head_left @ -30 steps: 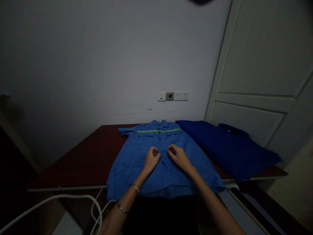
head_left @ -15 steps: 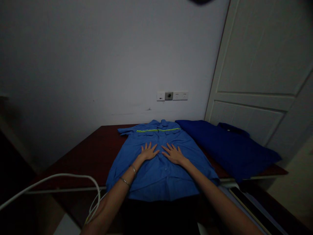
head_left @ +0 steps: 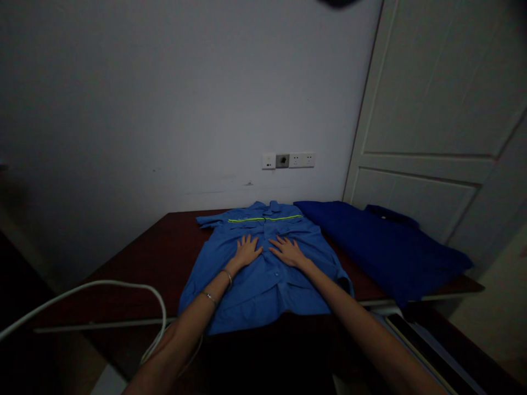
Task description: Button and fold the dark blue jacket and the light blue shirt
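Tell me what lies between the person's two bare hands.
In the head view, only the front of the yellow-striped blue cloth shirt lies between the bare left hand and bare right hand.

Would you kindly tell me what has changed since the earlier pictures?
The left hand and right hand, first curled at the button front, now lie spread on the mid-blue short-sleeved cloth shirt. Its near hem has slid forward, most at the right. The dark blue cloth garment beside it stayed put on the reddish-brown table.
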A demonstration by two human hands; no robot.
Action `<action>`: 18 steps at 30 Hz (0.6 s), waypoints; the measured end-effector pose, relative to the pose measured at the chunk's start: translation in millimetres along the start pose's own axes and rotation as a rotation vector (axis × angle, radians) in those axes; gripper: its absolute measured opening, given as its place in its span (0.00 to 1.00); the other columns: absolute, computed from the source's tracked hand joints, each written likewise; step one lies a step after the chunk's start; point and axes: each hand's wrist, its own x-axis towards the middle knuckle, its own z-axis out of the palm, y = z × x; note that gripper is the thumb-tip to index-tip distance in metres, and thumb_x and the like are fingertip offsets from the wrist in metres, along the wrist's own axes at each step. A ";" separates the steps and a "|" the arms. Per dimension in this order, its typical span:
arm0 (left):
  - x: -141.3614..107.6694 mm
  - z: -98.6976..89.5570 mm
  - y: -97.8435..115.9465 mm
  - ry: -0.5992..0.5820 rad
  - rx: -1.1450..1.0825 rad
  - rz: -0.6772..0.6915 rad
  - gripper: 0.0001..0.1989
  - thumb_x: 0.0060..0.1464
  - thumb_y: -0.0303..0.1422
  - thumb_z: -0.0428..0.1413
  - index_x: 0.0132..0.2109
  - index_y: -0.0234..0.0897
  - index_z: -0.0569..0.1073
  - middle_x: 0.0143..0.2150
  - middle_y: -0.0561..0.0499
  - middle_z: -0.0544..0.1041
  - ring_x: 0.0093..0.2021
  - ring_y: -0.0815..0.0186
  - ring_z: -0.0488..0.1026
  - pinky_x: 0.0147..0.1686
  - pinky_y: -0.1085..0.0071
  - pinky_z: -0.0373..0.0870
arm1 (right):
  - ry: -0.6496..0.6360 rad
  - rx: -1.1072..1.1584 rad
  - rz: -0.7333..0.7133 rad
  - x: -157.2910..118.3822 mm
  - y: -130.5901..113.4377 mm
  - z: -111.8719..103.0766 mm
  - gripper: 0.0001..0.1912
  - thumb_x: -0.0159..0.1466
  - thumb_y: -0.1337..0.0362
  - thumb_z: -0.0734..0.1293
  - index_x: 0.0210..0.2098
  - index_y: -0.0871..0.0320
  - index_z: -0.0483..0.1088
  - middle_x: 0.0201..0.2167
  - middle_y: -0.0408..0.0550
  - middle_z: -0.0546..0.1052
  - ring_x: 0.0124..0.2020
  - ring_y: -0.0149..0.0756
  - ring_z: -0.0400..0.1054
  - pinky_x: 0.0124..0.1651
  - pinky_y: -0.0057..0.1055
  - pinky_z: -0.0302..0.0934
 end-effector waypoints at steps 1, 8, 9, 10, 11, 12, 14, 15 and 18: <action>-4.1 -6.5 4.9 0.055 -0.015 0.042 0.24 0.55 0.42 0.46 0.55 0.36 0.64 0.58 0.38 0.59 0.59 0.49 0.52 0.55 0.52 0.48 | 0.027 0.024 -0.009 -1.8 0.4 -0.4 0.29 0.62 0.45 0.51 0.59 0.50 0.56 0.62 0.51 0.54 0.62 0.50 0.44 0.58 0.55 0.35; -62.5 -47.7 46.3 -0.104 -0.352 0.561 0.11 0.48 0.39 0.56 0.37 0.40 0.74 0.34 0.50 0.72 0.35 0.65 0.68 0.37 0.73 0.63 | 0.220 0.290 -0.192 -22.6 1.3 -22.3 0.17 0.60 0.65 0.60 0.46 0.62 0.69 0.48 0.54 0.71 0.51 0.39 0.62 0.55 0.35 0.52; -72.3 -48.9 49.8 -0.143 -0.379 0.611 0.12 0.46 0.41 0.57 0.37 0.40 0.74 0.33 0.50 0.72 0.34 0.65 0.68 0.36 0.74 0.63 | 0.221 0.323 -0.202 -27.3 -0.1 -27.2 0.16 0.58 0.66 0.60 0.44 0.61 0.70 0.46 0.53 0.73 0.49 0.39 0.64 0.54 0.35 0.54; -81.1 -48.9 52.1 -0.160 -0.392 0.639 0.13 0.44 0.41 0.59 0.37 0.41 0.74 0.34 0.51 0.72 0.34 0.65 0.69 0.35 0.74 0.63 | 0.214 0.351 -0.206 -32.7 -2.2 -31.9 0.15 0.58 0.67 0.61 0.42 0.60 0.72 0.43 0.52 0.74 0.47 0.39 0.66 0.52 0.35 0.55; -88.4 -48.1 53.3 -0.158 -0.393 0.646 0.15 0.42 0.41 0.60 0.38 0.41 0.74 0.35 0.50 0.72 0.35 0.65 0.69 0.36 0.74 0.63 | 0.197 0.374 -0.215 -38.6 -5.0 -36.1 0.14 0.57 0.67 0.61 0.40 0.59 0.73 0.41 0.51 0.75 0.44 0.39 0.67 0.50 0.34 0.57; -94.1 -46.7 53.7 -0.149 -0.389 0.641 0.15 0.42 0.41 0.60 0.38 0.41 0.74 0.36 0.50 0.72 0.37 0.64 0.69 0.37 0.74 0.63 | 0.174 0.392 -0.231 -45.0 -8.3 -39.8 0.13 0.56 0.67 0.61 0.39 0.58 0.74 0.39 0.49 0.76 0.42 0.39 0.68 0.48 0.34 0.58; -100.1 -43.7 52.4 -0.136 -0.372 0.620 0.13 0.44 0.38 0.59 0.39 0.40 0.74 0.39 0.49 0.72 0.40 0.63 0.69 0.39 0.73 0.63 | 0.119 0.410 -0.275 -58.7 -16.1 -45.3 0.12 0.56 0.67 0.61 0.36 0.57 0.75 0.36 0.47 0.77 0.38 0.39 0.70 0.44 0.32 0.60; -101.1 -42.5 51.4 -0.133 -0.363 0.618 0.12 0.45 0.36 0.58 0.40 0.40 0.74 0.39 0.49 0.72 0.40 0.63 0.69 0.40 0.73 0.63 | 0.091 0.412 -0.296 -65.6 -20.2 -47.1 0.12 0.56 0.67 0.61 0.35 0.57 0.75 0.34 0.46 0.78 0.36 0.38 0.70 0.42 0.31 0.61; -99.9 -40.7 49.0 -0.109 -0.364 0.632 0.10 0.47 0.30 0.56 0.39 0.39 0.74 0.38 0.49 0.73 0.39 0.65 0.70 0.40 0.73 0.63 | 0.036 0.429 -0.316 -84.1 -29.9 -49.3 0.12 0.56 0.67 0.60 0.33 0.57 0.75 0.32 0.46 0.78 0.33 0.37 0.70 0.38 0.29 0.61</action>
